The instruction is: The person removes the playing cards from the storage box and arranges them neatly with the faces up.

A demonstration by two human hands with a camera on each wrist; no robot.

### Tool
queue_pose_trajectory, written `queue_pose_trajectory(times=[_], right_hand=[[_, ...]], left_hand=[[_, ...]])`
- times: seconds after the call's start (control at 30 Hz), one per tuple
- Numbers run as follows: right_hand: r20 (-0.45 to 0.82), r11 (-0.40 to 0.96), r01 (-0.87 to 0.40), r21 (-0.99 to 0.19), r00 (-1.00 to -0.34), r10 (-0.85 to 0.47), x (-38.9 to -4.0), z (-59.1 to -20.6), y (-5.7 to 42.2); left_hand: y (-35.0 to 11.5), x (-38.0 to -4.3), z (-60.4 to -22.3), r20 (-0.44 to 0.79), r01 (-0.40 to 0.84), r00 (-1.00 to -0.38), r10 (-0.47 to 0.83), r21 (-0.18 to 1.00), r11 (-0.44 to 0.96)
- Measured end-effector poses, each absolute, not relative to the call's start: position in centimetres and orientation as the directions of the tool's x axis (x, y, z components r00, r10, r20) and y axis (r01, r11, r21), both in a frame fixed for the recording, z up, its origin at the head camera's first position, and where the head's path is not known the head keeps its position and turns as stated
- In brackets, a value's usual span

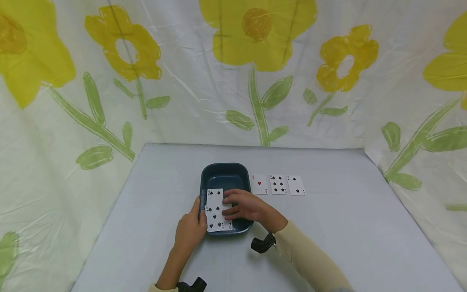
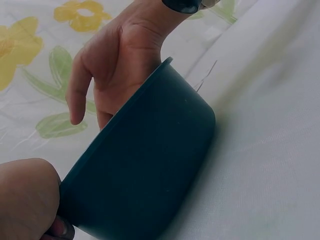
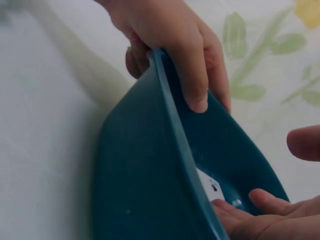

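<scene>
A dark teal plastic tray (image 1: 226,164) rests on the table. My left hand (image 1: 190,229) grips its left rim, with the thumb inside the wall and the fingers outside, as the right wrist view shows. Overlapping playing cards with black spades (image 1: 214,222) lie in the tray's near left part. Over them reaches my right hand (image 1: 251,207), fingers extended and slightly spread. In the right wrist view its fingertips (image 3: 225,207) are beside a card (image 3: 212,185); whether they touch it I cannot tell. The hand partly covers the cards.
Right of the tray, three face-up cards lie in a row: an ace of hearts (image 1: 259,183), a card with several spades (image 1: 278,184) and a two of spades (image 1: 296,185). A white cloth (image 1: 346,211) covers the table. Flower-painted sheeting (image 1: 175,93) hangs behind and beside it.
</scene>
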State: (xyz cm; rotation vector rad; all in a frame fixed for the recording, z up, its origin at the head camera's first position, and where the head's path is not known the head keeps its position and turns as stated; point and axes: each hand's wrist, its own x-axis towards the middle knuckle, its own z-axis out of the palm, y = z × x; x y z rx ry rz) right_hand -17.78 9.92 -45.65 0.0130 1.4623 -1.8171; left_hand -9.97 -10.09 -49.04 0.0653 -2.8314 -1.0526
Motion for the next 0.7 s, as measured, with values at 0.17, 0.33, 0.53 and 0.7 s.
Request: queue_pose_trajectory(times=[0.17,0.33,0.53,0.7], right_hand=[[-0.467,-0.036,0.578,-0.815,-0.692,-0.551,-17.64,-45.90,9.67],[-0.463,-0.053,0.582,-0.812,-0.696,-0.549,-17.63,-46.08,9.65],[-0.460,-0.072,0.580,-0.811,-0.709,-0.535,-17.60,-46.04,9.57],[-0.450,-0.047,0.561,-0.826,-0.708,-0.545,-17.63,-46.09,9.59]], left_hand=[[-10.13,-10.05,-49.07,0.096,0.004,-0.992,-0.077,0.654,0.757],[-10.18,-10.05,-48.97,0.093,0.003,-0.993,-0.077,0.653,0.757],[-10.16,-10.06,-48.88,0.086,-0.004,-0.993,-0.079,0.649,0.761],[-10.16,-10.05,-48.98,0.091,0.001,-0.993,-0.077,0.653,0.758]])
